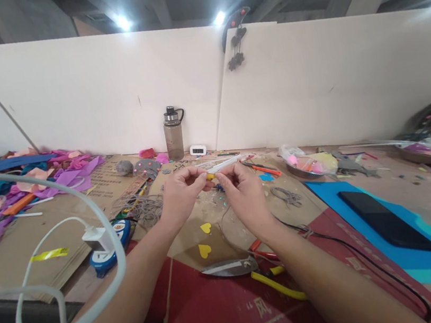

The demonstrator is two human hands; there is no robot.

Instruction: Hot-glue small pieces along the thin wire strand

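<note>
A small yellow piece [210, 176] is pinched between the fingertips of my left hand [182, 195] and my right hand [244, 192], held above the cardboard. Its exact shape is mostly covered by fingers. Just behind the fingertips a slim white object [228, 164] shows; I cannot tell whether it is touched. Below my hands, two yellow heart cut-outs [204, 250] lie on the cardboard [185, 246]. Closer to me are scissors [230, 268] with a wide metal blade. Yellow handles [279, 286] and red handles lie partly under my right forearm.
A grey bottle [174, 135] and a small white digital clock [198, 150] stand by the wall. At right, a black phone [386, 219] rests on blue sheets [335, 195]. A blue power strip [110, 251] and looping white cable [118, 244] are at left, near coloured scraps [37, 176].
</note>
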